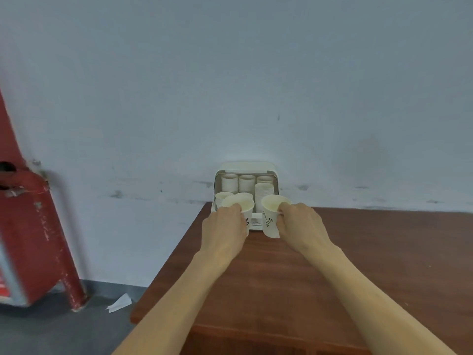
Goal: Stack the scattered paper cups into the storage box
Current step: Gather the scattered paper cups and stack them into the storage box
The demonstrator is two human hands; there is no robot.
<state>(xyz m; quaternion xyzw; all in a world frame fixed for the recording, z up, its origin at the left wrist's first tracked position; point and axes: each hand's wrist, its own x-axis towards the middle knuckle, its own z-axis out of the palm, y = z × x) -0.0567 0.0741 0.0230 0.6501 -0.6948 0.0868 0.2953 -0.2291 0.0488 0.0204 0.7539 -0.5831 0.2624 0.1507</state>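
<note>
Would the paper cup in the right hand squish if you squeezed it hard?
Probably. The paper cup looks thin-walled and empty, so it likely dents easily. The right hand pinches it by the rim alone, which suggests it is very light. Set down sideways, its round body would likely roll.

We see matt paper cups (271,216), a smooth glossy plastic box (247,165), a brown wooden table (358,252), a rough painted wall (230,85)
</note>
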